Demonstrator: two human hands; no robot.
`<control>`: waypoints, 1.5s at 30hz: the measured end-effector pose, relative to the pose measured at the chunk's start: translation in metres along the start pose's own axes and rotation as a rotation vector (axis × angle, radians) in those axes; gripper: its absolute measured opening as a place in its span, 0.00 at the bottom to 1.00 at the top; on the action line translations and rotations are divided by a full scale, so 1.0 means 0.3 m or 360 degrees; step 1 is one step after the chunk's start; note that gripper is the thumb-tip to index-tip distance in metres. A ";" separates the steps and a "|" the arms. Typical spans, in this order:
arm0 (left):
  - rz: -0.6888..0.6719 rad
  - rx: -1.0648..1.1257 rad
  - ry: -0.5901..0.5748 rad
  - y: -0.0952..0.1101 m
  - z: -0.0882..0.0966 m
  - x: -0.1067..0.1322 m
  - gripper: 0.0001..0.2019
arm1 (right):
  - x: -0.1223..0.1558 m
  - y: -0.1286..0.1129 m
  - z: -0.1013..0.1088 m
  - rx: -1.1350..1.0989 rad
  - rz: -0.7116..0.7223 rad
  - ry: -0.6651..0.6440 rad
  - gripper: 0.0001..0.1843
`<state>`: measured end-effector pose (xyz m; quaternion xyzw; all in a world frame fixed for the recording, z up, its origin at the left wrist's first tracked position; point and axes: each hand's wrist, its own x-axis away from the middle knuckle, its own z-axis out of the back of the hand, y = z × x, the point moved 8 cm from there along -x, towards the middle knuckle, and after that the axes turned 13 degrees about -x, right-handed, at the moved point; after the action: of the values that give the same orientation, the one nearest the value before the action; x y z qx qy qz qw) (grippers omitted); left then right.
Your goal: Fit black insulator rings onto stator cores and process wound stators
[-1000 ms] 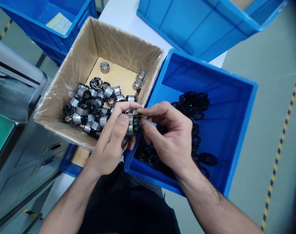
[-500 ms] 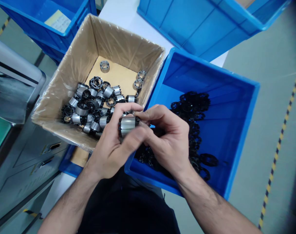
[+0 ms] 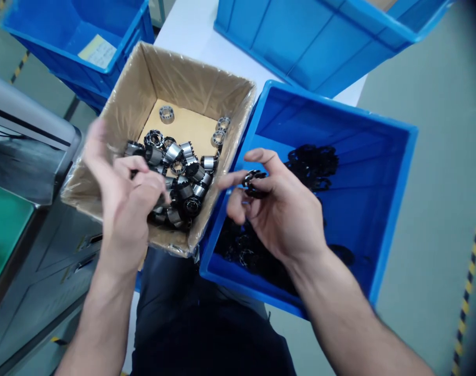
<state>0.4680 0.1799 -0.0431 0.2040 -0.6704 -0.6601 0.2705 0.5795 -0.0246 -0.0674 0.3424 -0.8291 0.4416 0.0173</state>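
My left hand (image 3: 124, 209) hovers over the near left corner of a film-lined cardboard box (image 3: 124, 99). It is smeared by motion and its fingers are curled, so I cannot tell whether anything is in them. The box holds a heap of several metal sleeves with black rings (image 3: 179, 167). My right hand (image 3: 281, 214) is over the near left part of a blue bin (image 3: 394, 209). It pinches a black plastic ring (image 3: 253, 184) between thumb and fingers. More black rings (image 3: 312, 159) lie in the bin.
A blue crate with a paper note (image 3: 99, 50) stands at the back left, and a larger blue crate (image 3: 308, 36) behind the bin. A grey metal cabinet (image 3: 30, 156) is on the left. Yellow-black floor tape (image 3: 471, 271) runs along the right.
The hands have come apart. My left hand swung left over the cardboard box, and the metal sleeve it held is out of sight. My right hand stays over the bin, holding a black ring.
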 end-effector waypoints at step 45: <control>0.0157 -0.0052 -0.0688 -0.106 -0.219 0.136 0.26 | 0.084 -0.048 -0.081 0.0729 0.0949 0.0013 0.14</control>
<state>0.4754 0.1017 -0.0723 0.0204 -0.7112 -0.6852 0.1558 0.5620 -0.0260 -0.0339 0.0792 -0.7721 0.6025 -0.1856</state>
